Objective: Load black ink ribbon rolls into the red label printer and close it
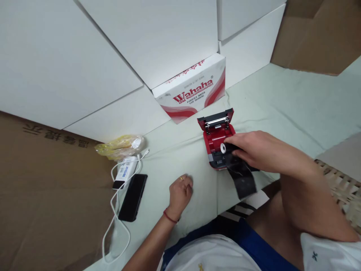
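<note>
Right of centre, the black roll [228,148] is pinched for apparent positioning by the right hand [255,148]; alignment seems needed; the left hand [180,191] is fisted.

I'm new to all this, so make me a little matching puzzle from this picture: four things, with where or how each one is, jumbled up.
Things
1. right hand
2. black phone
3. left hand
4. Wahaha box

Places and states
A. loosely curled, a red band at its wrist
B. standing in front of white panels
C. holding a black roll at the open red device
D. lying beside a white cable

Pairs: 1-C, 2-D, 3-A, 4-B
</note>
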Motion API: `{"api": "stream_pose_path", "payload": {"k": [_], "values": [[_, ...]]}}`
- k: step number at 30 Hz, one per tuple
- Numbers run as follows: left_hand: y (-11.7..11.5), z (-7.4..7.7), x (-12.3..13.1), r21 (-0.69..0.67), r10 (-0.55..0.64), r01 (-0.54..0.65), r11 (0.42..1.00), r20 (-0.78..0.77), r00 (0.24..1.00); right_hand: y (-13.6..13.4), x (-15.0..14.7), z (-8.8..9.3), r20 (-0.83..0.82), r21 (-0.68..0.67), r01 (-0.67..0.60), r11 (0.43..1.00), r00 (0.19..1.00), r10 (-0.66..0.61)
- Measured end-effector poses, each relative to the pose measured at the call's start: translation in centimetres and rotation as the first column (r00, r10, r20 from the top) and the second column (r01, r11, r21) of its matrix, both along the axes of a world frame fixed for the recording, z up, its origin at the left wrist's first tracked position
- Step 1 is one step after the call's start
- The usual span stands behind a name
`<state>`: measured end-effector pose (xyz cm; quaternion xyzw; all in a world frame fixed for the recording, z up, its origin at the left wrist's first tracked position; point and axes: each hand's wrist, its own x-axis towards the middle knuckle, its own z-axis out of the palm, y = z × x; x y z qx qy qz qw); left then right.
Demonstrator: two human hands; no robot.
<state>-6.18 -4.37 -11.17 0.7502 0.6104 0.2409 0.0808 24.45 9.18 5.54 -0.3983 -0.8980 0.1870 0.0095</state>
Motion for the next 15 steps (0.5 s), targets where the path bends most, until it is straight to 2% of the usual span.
{"api": "stream_pose_path", "payload": {"k": [2,5,11,15], "values": [[0.0,0.0,0.0,-0.003,0.009,-0.009,1.000,0.017,1.000,1.3,-2.9,-1.4,0.098,0.017,0.074,0.997,0.992,-0.076],[-0.1,0.0,0.0,-0.012,0.008,-0.008,1.000,0.032,0.999,2.4,-5.3,-2.8,0.233,0.042,0.164,0.986,0.958,-0.169],[-0.1,-0.4,-0.2,-0.019,0.005,-0.004,1.000,0.043,0.999,3.7,-7.0,-3.6,0.280,0.044,0.210,0.977,0.936,-0.214],[-0.3,-0.7,-0.1,-0.024,0.009,-0.008,1.000,0.041,0.999,4.6,-7.5,-4.3,0.283,0.019,0.199,0.980,0.939,-0.196]]}}
